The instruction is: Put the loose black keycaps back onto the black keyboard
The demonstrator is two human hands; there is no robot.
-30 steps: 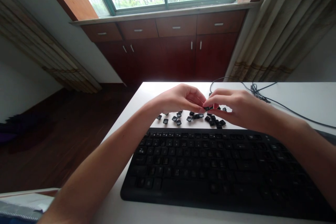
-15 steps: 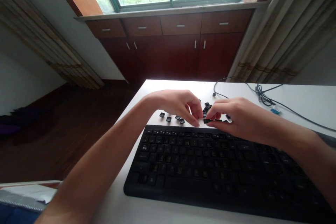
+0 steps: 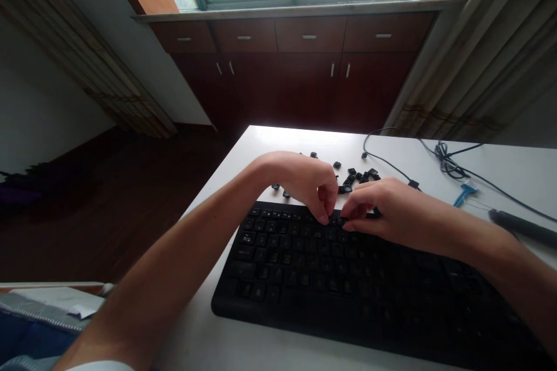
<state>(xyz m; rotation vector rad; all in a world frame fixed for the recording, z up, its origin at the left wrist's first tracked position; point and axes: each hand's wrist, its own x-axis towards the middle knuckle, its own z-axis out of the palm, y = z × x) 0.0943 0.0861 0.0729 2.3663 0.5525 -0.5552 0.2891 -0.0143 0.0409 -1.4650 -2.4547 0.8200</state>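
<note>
A black keyboard (image 3: 300, 304) lies on the white table, and some of its key positions show no caps. My left hand (image 3: 319, 191) bends down over the top row with thumb and fingers drawn together; whatever is between them is hidden. Close to its right, my right hand (image 3: 369, 206) pinches what looks like a small black keycap (image 3: 340, 221) at the top key row, its fingertips touching the keyboard. Behind both hands, several loose black keycaps (image 3: 349, 180) are scattered on the table, partly covered by the hands.
A black cable (image 3: 450, 168) is bundled on the right of the white table (image 3: 278, 138). Beside it lie a small blue brush-like tool (image 3: 465, 191) and a dark rod-shaped thing (image 3: 522, 226). Red-brown cabinets (image 3: 296, 87) stand beyond, under a window.
Both hands have come down from the loose keycaps onto the keyboard's top row, my right hand bringing a keycap with it. The view has shifted slightly, and more of the blue tool shows.
</note>
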